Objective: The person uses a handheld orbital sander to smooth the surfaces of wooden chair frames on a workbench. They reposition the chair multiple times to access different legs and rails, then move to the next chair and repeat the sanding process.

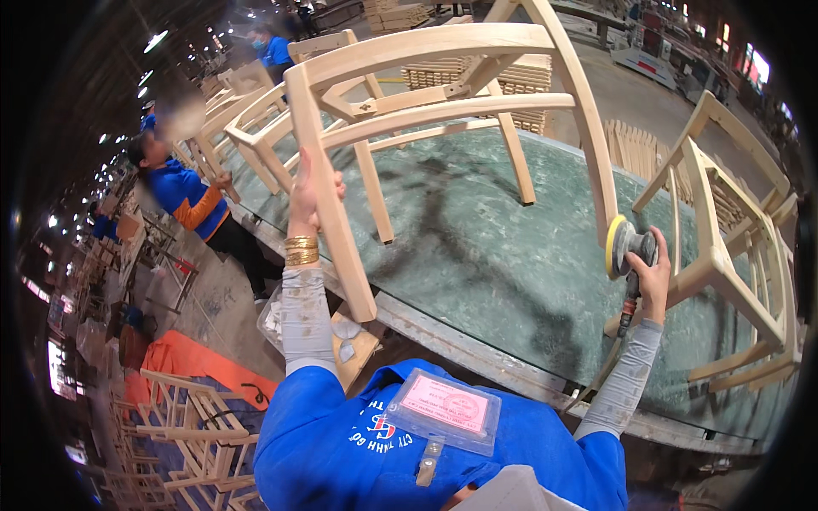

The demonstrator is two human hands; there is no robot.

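A bare wooden chair frame (332, 213) is tilted over the green-topped worktable (460, 272). My left hand (308, 198) is closed round one of its long posts, on the left side. In my right hand (653, 279) is a round power sander (637, 247) with a yellow pad, its hose running down beside my forearm. The pad's edge meets or nearly meets the lower end of the chair's right post; exact contact I cannot tell. Two curved rails join the posts, and thinner legs reach toward the tabletop.
Another wooden chair frame (711, 255) stands at the table's right end. More frames line the far left, where a person in a blue and orange top (192, 200) works. Stacked wooden parts (524, 77) lie beyond the table. Frames (200, 426) and an orange sheet (192, 366) occupy the lower left.
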